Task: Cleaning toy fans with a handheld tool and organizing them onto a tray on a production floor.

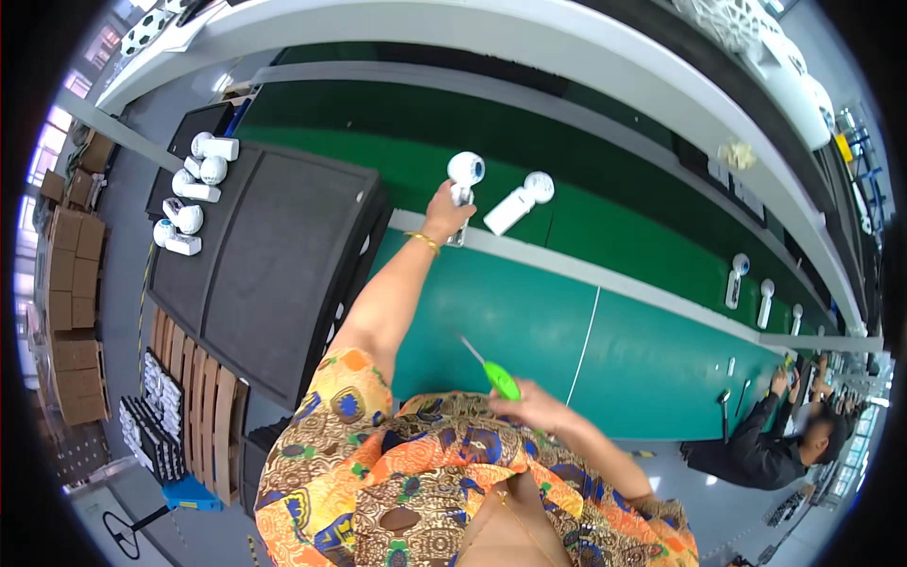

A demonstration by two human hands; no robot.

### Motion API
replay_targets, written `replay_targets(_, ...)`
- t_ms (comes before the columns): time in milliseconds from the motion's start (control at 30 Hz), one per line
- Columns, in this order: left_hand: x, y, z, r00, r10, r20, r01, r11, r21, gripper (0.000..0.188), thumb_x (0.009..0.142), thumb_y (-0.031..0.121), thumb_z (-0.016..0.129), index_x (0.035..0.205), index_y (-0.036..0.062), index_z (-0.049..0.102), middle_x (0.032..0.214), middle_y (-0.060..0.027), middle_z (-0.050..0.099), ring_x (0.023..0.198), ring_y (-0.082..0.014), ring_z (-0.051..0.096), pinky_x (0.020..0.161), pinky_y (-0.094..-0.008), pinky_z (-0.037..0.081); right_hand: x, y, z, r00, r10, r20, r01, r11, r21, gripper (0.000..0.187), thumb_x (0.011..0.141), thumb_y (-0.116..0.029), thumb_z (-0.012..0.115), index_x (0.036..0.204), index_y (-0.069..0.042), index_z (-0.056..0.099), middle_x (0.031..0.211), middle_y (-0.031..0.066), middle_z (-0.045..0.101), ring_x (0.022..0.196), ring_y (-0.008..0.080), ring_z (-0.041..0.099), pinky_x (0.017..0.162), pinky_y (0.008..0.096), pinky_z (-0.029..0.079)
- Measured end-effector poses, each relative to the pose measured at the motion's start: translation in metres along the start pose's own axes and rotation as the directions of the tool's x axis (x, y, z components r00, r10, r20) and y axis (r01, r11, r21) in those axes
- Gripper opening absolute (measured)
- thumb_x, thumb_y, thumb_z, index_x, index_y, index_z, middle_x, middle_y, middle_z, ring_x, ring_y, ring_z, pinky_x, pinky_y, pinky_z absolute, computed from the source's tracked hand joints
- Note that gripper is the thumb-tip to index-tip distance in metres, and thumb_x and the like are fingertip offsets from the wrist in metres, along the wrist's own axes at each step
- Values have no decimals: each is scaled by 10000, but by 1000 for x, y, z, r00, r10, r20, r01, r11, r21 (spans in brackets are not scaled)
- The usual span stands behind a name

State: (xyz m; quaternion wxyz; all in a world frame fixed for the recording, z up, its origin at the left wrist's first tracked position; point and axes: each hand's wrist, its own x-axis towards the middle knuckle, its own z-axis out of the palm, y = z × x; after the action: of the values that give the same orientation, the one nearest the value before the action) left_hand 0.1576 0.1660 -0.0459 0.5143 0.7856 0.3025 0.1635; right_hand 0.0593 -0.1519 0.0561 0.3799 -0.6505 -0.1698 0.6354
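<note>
My left hand reaches forward over the bench and is closed around the narrow body of a white round-headed camera, whose dark lens faces right. A second white camera lies slantwise just right of it on the dark green strip. Close to my chest, my right hand grips a screwdriver by its bright green handle. The thin metal shaft points away to the upper left, over the green work surface, touching nothing. Part of the held camera's body is covered by my fingers.
Black stacked crates stand left, with several white cameras on the far-left edge. More cameras stand along the strip at right. A white shelf beam crosses overhead. A co-worker in dark clothing works at the right.
</note>
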Motion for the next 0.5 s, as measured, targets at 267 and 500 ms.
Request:
replay_targets(267,35,90,-133,862,383,-331,-379,922,82,574,718,51,639,1260,56,452,1223,-223,452,1071,-371,495,950,-423,409,-3,-3,99,982,-165,-89,167,986,14,306,790,-248,675,985,-35,572,866,45,598,791,135,557,717,290,454)
replay_targets(500,2,13,-406,552,353,-756,460,627,629,405,684,261,609,1080,179,639,1216,-222,477,1103,-361,492,876,-511,404,-18,-49,109,994,5,-107,-32,969,-244,358,786,-283,672,1014,-29,564,884,77,607,804,169,572,732,308,458)
